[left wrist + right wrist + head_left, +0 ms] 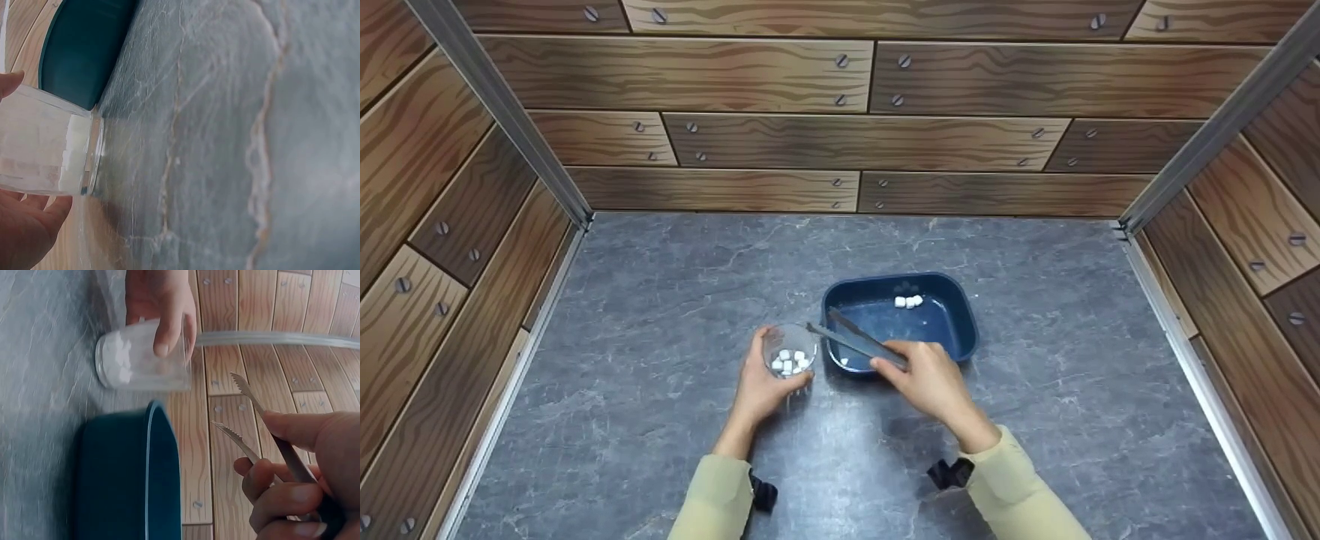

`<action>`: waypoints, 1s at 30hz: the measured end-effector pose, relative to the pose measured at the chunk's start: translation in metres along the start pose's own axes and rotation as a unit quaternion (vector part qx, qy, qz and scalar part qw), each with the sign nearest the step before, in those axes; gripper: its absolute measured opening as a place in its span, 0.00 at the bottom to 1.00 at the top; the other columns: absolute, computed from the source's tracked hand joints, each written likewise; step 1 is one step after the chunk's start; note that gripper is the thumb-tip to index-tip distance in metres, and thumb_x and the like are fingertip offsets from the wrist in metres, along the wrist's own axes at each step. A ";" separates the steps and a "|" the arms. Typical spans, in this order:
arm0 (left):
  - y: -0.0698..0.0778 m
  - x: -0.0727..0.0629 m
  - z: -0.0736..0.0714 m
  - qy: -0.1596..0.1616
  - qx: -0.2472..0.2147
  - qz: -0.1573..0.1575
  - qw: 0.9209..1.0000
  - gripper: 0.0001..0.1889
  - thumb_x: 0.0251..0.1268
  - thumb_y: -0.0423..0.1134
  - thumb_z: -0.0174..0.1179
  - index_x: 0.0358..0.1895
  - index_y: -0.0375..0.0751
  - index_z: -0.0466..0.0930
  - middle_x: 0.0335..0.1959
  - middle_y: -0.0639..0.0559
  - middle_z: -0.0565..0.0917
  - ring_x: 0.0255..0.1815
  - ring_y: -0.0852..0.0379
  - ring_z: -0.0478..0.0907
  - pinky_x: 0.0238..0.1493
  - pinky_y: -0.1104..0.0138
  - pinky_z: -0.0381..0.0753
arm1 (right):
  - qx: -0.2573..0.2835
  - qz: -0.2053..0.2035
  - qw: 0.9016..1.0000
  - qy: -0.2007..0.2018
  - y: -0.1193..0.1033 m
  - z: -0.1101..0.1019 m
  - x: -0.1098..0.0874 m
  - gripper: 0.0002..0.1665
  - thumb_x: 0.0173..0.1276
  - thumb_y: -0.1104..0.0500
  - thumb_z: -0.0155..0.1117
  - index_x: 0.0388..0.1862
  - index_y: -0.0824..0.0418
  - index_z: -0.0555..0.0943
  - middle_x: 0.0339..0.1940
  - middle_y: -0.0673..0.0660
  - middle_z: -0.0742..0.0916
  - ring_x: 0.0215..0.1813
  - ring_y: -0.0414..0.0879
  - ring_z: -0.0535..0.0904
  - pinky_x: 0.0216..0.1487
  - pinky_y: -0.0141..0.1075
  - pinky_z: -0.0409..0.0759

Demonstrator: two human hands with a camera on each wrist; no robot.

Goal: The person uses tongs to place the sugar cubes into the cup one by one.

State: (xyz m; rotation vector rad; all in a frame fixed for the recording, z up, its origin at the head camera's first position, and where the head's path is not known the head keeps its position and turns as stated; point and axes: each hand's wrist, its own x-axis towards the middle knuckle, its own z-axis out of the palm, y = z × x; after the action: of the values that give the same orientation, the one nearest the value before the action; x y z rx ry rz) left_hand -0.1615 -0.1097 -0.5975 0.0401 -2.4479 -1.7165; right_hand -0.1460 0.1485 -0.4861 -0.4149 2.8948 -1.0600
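Note:
My left hand (pixel 765 382) grips a clear glass (pixel 780 341) that stands upright on the grey surface, thumb on the near side and fingers round the far side. Several small white cubes (pixel 787 366) lie in its bottom. In my right hand (pixel 926 379) is a pair of metal tongs (pixel 862 343), with toothed tips parted and nothing between them, as the right wrist view shows. The tips hang over the left rim of a dark blue rectangular tub (pixel 964 300), close to the glass. A few white cubes (pixel 909 302) sit at the tub's far side, and a small white piece (pixel 844 361) in its near left corner.
Grey marbled flooring (pixel 675 277) spreads around the tub and glass. Wood-patterned panels (pixel 772 142) wall in the back and both sides, with metal rails (pixel 510 120) at the corners. A black strap mount (pixel 763 493) sits at my left wrist.

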 end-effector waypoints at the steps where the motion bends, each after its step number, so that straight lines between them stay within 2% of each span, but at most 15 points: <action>1: 0.000 0.000 0.000 -0.001 0.000 -0.001 1.000 0.53 0.35 0.41 0.81 0.69 0.37 0.61 0.63 0.34 0.72 0.62 0.39 0.71 0.62 0.50 0.69 | 0.001 0.006 1.000 0.004 0.002 -0.002 0.000 0.23 0.67 0.50 0.68 0.53 0.64 0.84 0.13 0.45 0.75 0.12 0.35 0.61 0.13 0.30 0.58; 7: 0.000 0.001 0.000 -0.001 0.001 0.001 1.000 0.52 0.35 0.42 0.81 0.69 0.38 0.62 0.64 0.35 0.72 0.63 0.40 0.70 0.63 0.51 0.69 | -0.007 0.040 0.999 0.023 0.018 -0.010 0.002 0.22 0.66 0.51 0.69 0.52 0.64 0.84 0.16 0.47 0.79 0.13 0.37 0.64 0.14 0.32 0.62; 12: -0.001 0.001 0.000 0.000 0.001 0.007 1.000 0.51 0.35 0.41 0.81 0.68 0.38 0.62 0.63 0.35 0.73 0.63 0.41 0.70 0.64 0.51 0.68 | -0.064 0.071 0.995 0.039 0.036 -0.013 0.005 0.22 0.66 0.51 0.69 0.52 0.64 0.84 0.23 0.52 0.84 0.16 0.41 0.69 0.18 0.36 0.68; 18: -0.001 0.000 0.000 0.001 0.002 0.010 1.000 0.51 0.34 0.40 0.81 0.68 0.38 0.63 0.63 0.35 0.73 0.62 0.40 0.71 0.63 0.51 0.69 | -0.120 0.112 0.986 0.036 0.054 -0.014 0.008 0.22 0.68 0.49 0.67 0.52 0.64 0.84 0.30 0.58 0.86 0.21 0.46 0.75 0.20 0.41 0.72; 21: -0.002 0.000 0.000 0.002 0.004 0.011 1.000 0.51 0.34 0.40 0.81 0.68 0.38 0.63 0.62 0.35 0.73 0.62 0.40 0.71 0.63 0.51 0.69 | -0.133 0.121 0.983 0.035 0.060 -0.014 0.010 0.23 0.68 0.49 0.66 0.52 0.65 0.84 0.34 0.60 0.87 0.22 0.47 0.76 0.21 0.42 0.73; 25: -0.001 0.001 0.000 0.002 0.007 0.011 1.000 0.51 0.34 0.40 0.81 0.68 0.37 0.63 0.62 0.34 0.73 0.62 0.40 0.71 0.63 0.51 0.69 | -0.146 0.130 0.980 0.030 0.064 -0.015 0.012 0.22 0.69 0.49 0.66 0.51 0.65 0.84 0.30 0.60 0.86 0.21 0.48 0.75 0.20 0.42 0.72; 30: 0.001 0.000 -0.001 -0.004 0.008 -0.010 1.000 0.53 0.36 0.41 0.81 0.70 0.37 0.60 0.63 0.33 0.72 0.62 0.39 0.70 0.63 0.50 0.69 | -0.170 0.138 0.975 0.026 0.065 -0.017 0.016 0.22 0.68 0.49 0.65 0.50 0.65 0.85 0.33 0.62 0.87 0.24 0.52 0.79 0.22 0.47 0.75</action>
State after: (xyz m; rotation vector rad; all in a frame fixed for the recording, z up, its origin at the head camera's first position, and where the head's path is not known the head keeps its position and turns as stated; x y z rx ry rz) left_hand -0.1616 -0.1101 -0.5966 0.0597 -2.4753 -1.7089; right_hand -0.1791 0.2026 -0.5138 0.0148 3.0625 -0.5455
